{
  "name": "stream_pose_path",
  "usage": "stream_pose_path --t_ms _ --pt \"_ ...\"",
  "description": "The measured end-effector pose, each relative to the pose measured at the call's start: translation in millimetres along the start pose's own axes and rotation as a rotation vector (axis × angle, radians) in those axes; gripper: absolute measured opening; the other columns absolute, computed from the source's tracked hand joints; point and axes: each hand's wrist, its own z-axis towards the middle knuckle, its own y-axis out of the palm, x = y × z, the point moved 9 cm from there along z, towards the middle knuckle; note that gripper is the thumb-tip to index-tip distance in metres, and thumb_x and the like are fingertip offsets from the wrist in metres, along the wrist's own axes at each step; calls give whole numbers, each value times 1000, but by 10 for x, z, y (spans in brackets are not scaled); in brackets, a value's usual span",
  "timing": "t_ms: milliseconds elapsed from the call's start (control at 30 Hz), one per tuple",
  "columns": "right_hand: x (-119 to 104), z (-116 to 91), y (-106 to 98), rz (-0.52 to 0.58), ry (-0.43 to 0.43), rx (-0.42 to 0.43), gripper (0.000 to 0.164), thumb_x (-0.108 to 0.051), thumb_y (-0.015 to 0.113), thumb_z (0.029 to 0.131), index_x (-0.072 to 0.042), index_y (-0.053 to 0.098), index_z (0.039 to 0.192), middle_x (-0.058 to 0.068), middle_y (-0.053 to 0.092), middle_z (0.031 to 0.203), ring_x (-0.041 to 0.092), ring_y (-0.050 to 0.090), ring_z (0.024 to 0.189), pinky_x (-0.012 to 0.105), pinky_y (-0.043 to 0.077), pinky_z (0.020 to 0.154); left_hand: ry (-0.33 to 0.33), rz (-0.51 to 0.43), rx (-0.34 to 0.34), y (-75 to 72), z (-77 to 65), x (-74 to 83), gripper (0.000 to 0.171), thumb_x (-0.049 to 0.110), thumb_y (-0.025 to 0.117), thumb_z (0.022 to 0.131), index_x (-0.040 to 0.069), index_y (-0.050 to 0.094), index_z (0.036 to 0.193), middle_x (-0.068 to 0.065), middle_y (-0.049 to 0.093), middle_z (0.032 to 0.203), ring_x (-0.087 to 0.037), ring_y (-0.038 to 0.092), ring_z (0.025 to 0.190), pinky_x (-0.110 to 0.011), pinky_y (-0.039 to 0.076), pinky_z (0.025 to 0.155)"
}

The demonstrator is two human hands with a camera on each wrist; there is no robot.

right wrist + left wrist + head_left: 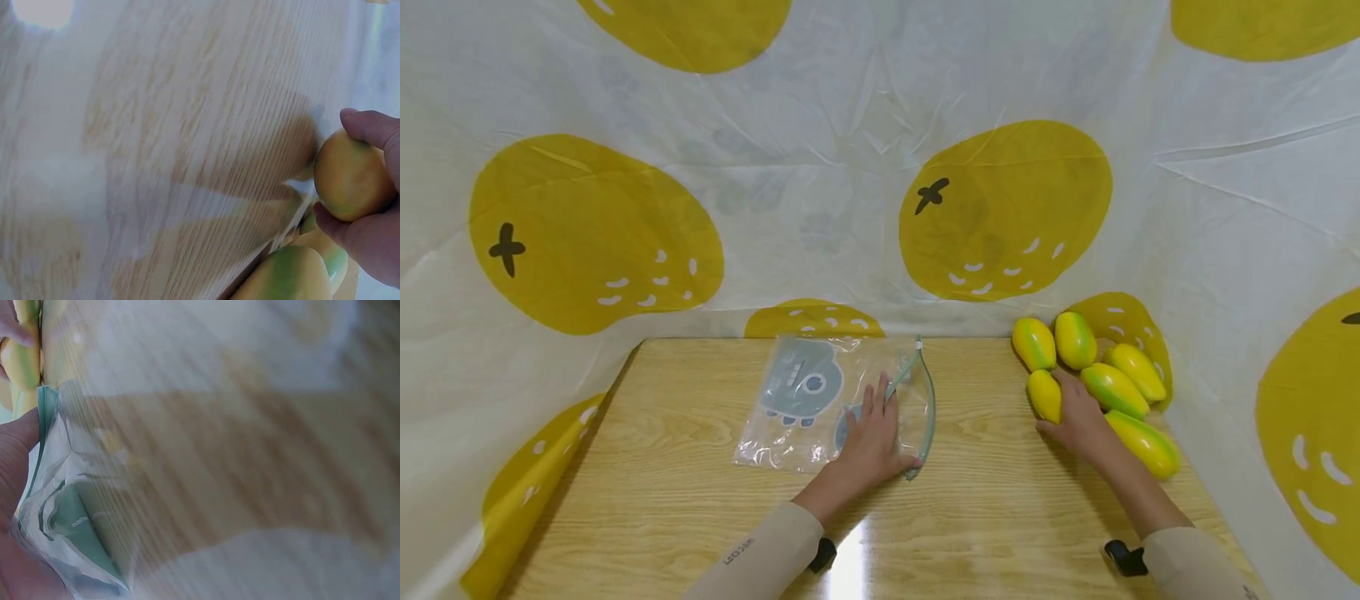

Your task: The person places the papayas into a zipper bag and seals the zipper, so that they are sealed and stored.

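A clear zip bag (808,437) with blue-grey monster prints and a green zip strip lies on the table, its mouth parted at the right end. My left hand (874,437) rests on the bag near that mouth, fingers spread and the thumb at the zip edge. In the left wrist view the green strip (44,419) runs beside the hand and the clear film bunches up. On the right, my right hand (1078,417) grips a yellow mango (1043,396). The right wrist view shows thumb and fingers around this mango (350,178).
Several other yellow-green mangoes, such as one (1114,390), lie grouped around the right hand at the table's back right. The wooden table (685,517) meets a white cloth (820,208) with large yellow fruit prints behind it and at both sides.
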Motion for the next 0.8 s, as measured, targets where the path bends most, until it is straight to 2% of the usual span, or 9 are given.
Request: stream_pose_path --t_ms 233,400,567,733,800 --pt "-38 -6 -56 65 -10 11 97 -11 84 84 19 21 151 46 32 148 59 37 134 72 34 109 -5 5 -4 19 5 -16 126 64 89 69 1 28 161 -14 -2 175 -45 14 158 -79 32 110" --pt "-187 -38 -138 81 -59 31 92 -7 84 83 18 26 150 44 37 145 56 39 132 71 35 108 -9 2 -7 13 1 -8 126 63 89 68 1 30 160 -14 -2 175 -45 14 158 -79 31 111" --pt "-348 -61 -190 70 -135 39 84 -6 81 86 10 31 151 39 38 147 55 36 136 72 35 107 -5 1 -2 -1 -7 8 124 62 90 68 1 32 159 -15 -1 175 -45 15 158 -80 31 110" --pt "-475 -24 -162 57 -180 14 80 -8 79 90 0 33 155 35 39 147 51 39 135 71 40 104 -8 6 -7 -10 -7 15 125 63 89 69 1 31 160 -15 -1 175 -45 14 158 -80 30 111" --pt "-550 5 -143 58 -208 3 81 -8 80 89 0 34 155 35 41 146 51 42 134 71 41 104 -10 8 -11 -10 -4 15 126 62 89 69 1 29 161 -15 -1 175 -45 14 158 -80 30 111"
